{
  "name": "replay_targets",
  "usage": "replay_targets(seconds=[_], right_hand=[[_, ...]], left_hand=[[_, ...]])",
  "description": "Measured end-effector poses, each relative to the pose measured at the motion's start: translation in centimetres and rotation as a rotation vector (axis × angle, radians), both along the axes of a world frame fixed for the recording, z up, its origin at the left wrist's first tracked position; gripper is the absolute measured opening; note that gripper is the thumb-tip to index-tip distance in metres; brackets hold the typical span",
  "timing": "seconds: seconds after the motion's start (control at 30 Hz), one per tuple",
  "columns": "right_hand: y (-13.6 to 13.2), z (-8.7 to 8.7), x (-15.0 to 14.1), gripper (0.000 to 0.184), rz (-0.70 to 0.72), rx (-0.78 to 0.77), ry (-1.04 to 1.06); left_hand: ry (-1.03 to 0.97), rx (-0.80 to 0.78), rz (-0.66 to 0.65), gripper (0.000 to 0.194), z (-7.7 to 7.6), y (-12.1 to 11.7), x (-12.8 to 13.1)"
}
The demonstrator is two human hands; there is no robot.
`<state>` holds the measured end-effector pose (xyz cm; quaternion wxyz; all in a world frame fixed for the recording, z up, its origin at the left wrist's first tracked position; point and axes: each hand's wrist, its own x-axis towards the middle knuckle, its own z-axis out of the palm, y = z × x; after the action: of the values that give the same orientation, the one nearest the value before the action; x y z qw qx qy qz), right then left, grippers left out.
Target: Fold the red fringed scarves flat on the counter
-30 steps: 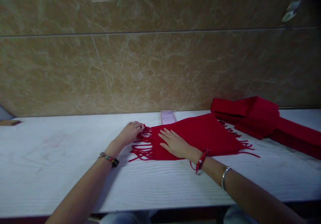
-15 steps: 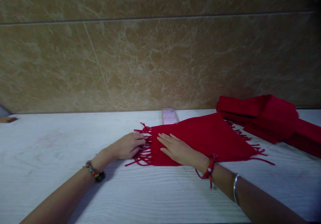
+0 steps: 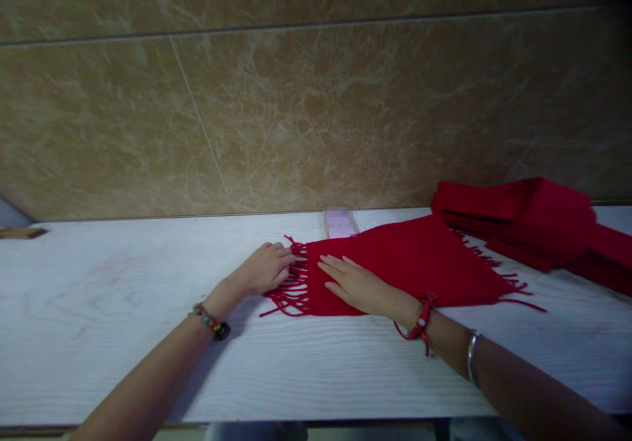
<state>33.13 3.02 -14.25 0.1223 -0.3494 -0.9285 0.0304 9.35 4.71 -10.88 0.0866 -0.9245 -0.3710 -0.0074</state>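
Observation:
A red fringed scarf (image 3: pixel 405 263) lies spread on the white table, its left end squared off with loose tassels. My right hand (image 3: pixel 358 286) rests flat on the cloth near that end, fingers stretched out. At the left tassels, my left hand (image 3: pixel 266 268) is closed with bent fingers on the fringe (image 3: pixel 295 289); the strands under its fingertips are partly hidden. More tassels show along the scarf's slanted right edge.
Folded red cloth (image 3: pixel 523 220) is heaped at the right by the wall. A small pale, blurred rectangular item (image 3: pixel 340 222) lies behind the scarf. A brown piece (image 3: pixel 22 233) sits at the far left. The marbled tile wall (image 3: pixel 316 118) borders the table's back edge (image 3: pixel 148 219).
My left hand has moved up along the fringe, toward the back tassels. My right hand stays flat on the scarf. The view has shifted slightly, and the table's front edge now shows.

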Motion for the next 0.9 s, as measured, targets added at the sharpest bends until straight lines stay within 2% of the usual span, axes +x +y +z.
replay_targets(seconds=[0.1,0.17,0.27,0.33,0.37,0.43,0.6,0.67,0.73,0.8,0.87,0.9], right_hand=[[0.0,0.1,0.0,0.048,-0.001,-0.01,-0.002],[0.0,0.0,0.0,0.048,0.002,-0.006,0.001],[0.0,0.0,0.1,0.048,0.003,0.005,0.002],[0.0,0.0,0.1,0.048,0.004,0.009,-0.003],[0.0,0.0,0.1,0.048,0.003,0.008,-0.003],[0.0,0.0,0.1,0.048,-0.001,0.003,0.003],[0.0,-0.1,0.1,0.048,-0.002,0.004,-0.025],[-0.1,-0.1,0.1,0.047,-0.005,0.01,-0.031],[-0.2,0.0,0.1,0.048,-0.009,0.02,-0.021],[-0.2,0.0,0.0,0.048,-0.013,0.033,-0.009],[-0.2,-0.1,0.0,0.047,-0.014,0.047,-0.005],[-0.2,-0.1,0.0,0.047,-0.011,0.053,-0.006]], left_hand=[[0.034,0.083,0.135,0.02,0.5,0.3,-2.0],[-0.023,0.137,0.17,0.023,0.7,-0.2,-2.1],[-0.144,0.126,0.008,0.025,0.5,-1.2,-0.1],[-0.136,0.058,-0.11,0.026,0.1,-1.4,1.4],[-0.107,0.032,-0.119,0.026,0.0,-1.4,1.8],[-0.038,0.025,-0.04,0.025,-0.2,-0.9,1.3],[0.075,0.135,0.392,0.031,0.2,0.4,-3.8],[0.036,0.174,0.46,0.031,0.2,0.5,-4.4],[-0.08,0.2,0.362,0.028,0.0,0.4,-3.4],[-0.182,0.196,0.17,0.028,-0.5,0.5,-1.4],[-0.178,0.133,0.008,0.03,-1.0,0.8,0.5],[-0.154,0.095,-0.03,0.031,-1.3,1.0,1.1]])
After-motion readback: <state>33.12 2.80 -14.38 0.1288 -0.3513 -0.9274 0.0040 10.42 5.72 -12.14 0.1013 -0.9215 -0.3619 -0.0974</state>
